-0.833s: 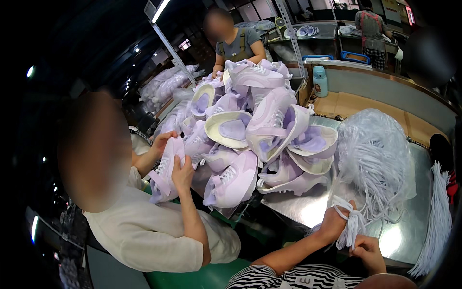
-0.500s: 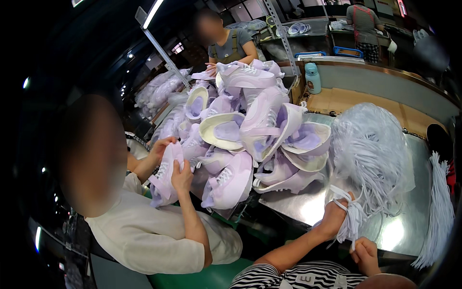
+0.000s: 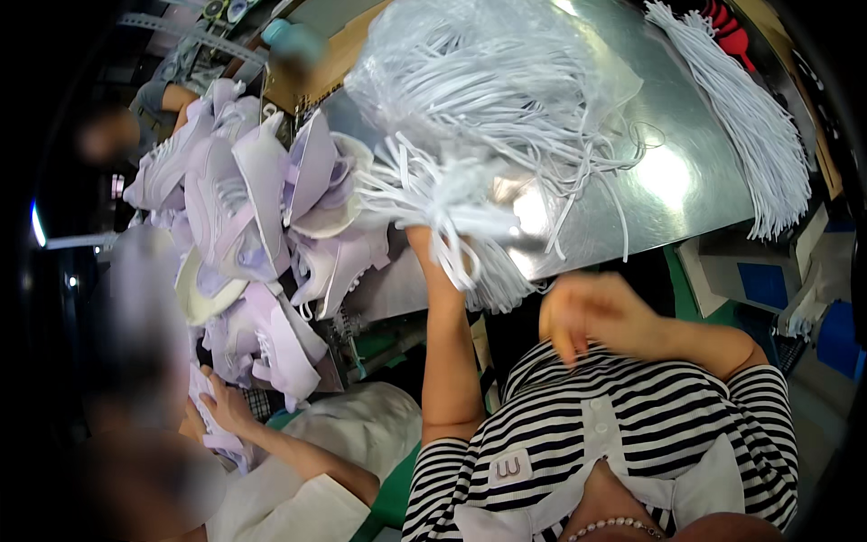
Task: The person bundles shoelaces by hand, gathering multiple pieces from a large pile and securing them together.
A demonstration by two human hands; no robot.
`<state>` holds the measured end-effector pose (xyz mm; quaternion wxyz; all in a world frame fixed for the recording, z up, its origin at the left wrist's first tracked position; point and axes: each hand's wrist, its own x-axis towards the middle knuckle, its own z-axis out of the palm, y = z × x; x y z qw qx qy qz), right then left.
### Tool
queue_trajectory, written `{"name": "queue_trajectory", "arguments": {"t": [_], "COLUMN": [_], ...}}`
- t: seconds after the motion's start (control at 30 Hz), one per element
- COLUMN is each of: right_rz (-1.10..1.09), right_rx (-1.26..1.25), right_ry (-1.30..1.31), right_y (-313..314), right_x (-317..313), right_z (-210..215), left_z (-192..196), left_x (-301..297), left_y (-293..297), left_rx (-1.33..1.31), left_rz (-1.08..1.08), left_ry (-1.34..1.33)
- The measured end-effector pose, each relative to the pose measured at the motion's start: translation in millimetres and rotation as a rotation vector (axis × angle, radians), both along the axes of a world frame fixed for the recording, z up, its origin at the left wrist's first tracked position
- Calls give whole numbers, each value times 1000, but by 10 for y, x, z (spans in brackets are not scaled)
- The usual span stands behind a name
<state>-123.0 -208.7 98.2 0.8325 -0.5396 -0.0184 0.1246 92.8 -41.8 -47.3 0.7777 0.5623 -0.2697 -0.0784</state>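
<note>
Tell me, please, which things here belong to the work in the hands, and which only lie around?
In hand:
- left hand, gripping a bunch of white laces
- right hand, blurred, holding nothing visible
- big bag of white laces

Lying about:
- second lace bundle on the metal table
- pile of lilac shoes, handled by a co-worker's hand
- teal bottle

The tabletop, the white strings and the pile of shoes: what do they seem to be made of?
The tabletop looks like bare sheet metal: grey, smooth, with a bright glare spot. The white strings, gripped by the left hand, look like woven cord, probably shoelaces, partly under clear, shiny plastic film. The shoes seem to be pale purple fabric or synthetic leather with a soft matte look.
</note>
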Motion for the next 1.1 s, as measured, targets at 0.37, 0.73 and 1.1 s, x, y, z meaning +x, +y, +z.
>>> {"name": "queue_trajectory", "arguments": {"t": [0.37,0.73,1.1], "right_rz": [-486,-155,326], "right_rx": [-691,-6,-22], "right_ry": [-406,-60,-91], "right_y": [5,98,170], "right_x": [607,654,122], "right_z": [-220,-182,52], "left_z": [598,544,571], "left_x": [-498,-471,-495], "left_y": [-142,-161,-369], "left_rx": [87,-40,610], "left_rz": [124,-73,19], "left_ry": [143,320,-36]}}
